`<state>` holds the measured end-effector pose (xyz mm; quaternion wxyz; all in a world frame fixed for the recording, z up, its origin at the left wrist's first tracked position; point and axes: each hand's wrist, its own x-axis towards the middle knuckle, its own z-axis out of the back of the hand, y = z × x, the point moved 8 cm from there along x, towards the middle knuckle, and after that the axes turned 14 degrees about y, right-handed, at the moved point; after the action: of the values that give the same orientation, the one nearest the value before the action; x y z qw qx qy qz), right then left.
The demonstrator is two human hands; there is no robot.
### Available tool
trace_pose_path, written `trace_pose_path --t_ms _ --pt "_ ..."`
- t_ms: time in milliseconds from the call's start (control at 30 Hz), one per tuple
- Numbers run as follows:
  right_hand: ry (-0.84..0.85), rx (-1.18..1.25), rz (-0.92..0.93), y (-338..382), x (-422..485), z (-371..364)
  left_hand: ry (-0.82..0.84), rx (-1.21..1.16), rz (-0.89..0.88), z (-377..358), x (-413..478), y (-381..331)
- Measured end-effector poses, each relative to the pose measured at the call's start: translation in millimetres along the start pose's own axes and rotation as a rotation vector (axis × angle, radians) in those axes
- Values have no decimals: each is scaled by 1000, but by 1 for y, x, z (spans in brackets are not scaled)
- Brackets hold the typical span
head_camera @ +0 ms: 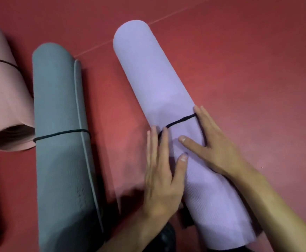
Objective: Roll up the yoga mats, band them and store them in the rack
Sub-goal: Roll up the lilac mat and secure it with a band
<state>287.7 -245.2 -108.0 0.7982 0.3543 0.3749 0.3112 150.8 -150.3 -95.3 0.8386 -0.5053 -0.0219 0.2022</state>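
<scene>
Both hands are flat on the near half of the rolled purple mat [155, 82]: left hand [160, 171] on its left flank, right hand [215, 144] on its right. Fingers straight, grip released, just pressing. The black band [181, 121] crosses the roll between my fingertips. The mat lies on the red floor [239, 70]. To the left lie a banded grey-green mat [57, 106] and a banded pink mat [1, 99].

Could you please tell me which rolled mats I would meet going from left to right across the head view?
Pink mat → grey mat → lilac mat. The left hand and right hand both lie on the lilac mat, so they have no separate place in the order.
</scene>
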Motion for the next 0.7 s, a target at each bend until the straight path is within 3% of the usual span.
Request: trace_pose_path --t_ms 100,233,400,567,700 --pt "-1 115 -46 -12 1 6 86 -243 277 -13 3 35" --pt "16 106 -55 -10 3 1 131 -291 361 -19 17 34" --pt "29 71 -24 0 4 -7 71 -447 390 -21 15 36" --pt "35 204 2 16 6 -30 -117 -503 365 13 8 43" --pt "66 204 43 26 22 -49 -36 -403 340 54 25 54"
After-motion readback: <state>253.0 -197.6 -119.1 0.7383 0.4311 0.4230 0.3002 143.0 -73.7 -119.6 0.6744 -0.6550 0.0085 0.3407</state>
